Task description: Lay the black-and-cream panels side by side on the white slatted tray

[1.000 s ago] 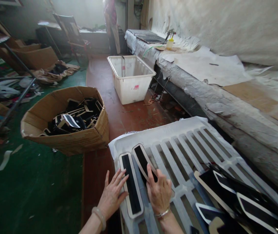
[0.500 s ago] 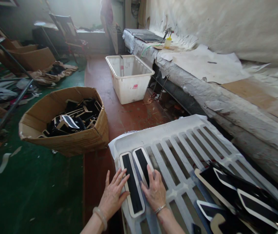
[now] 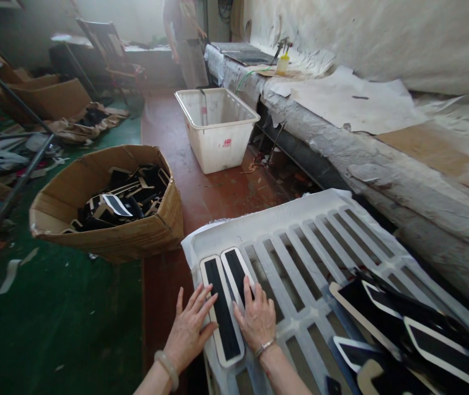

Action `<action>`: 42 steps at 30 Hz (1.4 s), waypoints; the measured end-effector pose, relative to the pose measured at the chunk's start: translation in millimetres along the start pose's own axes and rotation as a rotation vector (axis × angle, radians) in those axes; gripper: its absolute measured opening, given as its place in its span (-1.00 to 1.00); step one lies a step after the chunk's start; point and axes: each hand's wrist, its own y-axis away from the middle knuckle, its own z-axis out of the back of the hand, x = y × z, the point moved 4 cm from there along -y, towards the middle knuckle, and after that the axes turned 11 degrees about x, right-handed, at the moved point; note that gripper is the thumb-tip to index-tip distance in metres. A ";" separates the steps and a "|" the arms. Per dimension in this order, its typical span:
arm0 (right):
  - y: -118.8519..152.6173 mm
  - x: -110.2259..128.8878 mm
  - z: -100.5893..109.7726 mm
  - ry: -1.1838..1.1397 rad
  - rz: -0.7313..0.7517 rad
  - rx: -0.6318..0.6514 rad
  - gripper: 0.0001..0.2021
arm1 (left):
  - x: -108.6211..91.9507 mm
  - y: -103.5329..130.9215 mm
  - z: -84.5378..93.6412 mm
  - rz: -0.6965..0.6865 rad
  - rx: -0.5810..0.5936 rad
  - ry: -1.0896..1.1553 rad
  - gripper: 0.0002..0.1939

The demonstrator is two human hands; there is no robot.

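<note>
Two long black strips with cream borders and rounded ends lie side by side on a slotted white frame (image 3: 213, 231). My left hand (image 3: 189, 329), fingers spread, rests along the edge of the left strip (image 3: 223, 307). On the right strip (image 3: 234, 266) my right hand (image 3: 258, 318) lies with its fingers stretched out, covering the lower part. At the lower right of the frame is a loose pile of similar black pieces (image 3: 436, 345) with cream borders.
A cardboard box (image 3: 106, 238) of black pieces stands left of the frame. Beyond is a white plastic tub (image 3: 222, 148). Along the right runs a paper-covered bench (image 3: 341, 104) with a yellow-topped spray bottle (image 3: 283, 63). A person (image 3: 187, 44) stands at the back.
My right hand has slid slightly left and down along the right strip. My left hand is nearly still. The person at the back has shifted, and the view has moved a little.
</note>
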 end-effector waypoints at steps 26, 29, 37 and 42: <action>-17.9 -29.5 0.0 -0.385 0.097 0.256 -0.51 | -22.9 -55.1 28.2 -0.155 0.151 0.048 -0.27; -21.2 -31.0 -2.2 -0.408 0.098 0.270 -0.51 | -22.9 -57.8 24.0 -0.182 0.183 0.037 -0.24; -12.4 -24.5 3.7 -0.363 0.111 0.284 -0.49 | -31.8 -62.0 22.6 -0.156 0.154 -0.035 -0.25; -12.7 -18.6 7.3 -0.302 0.113 0.255 -0.50 | -31.7 -69.0 16.0 -0.176 0.105 -0.099 -0.26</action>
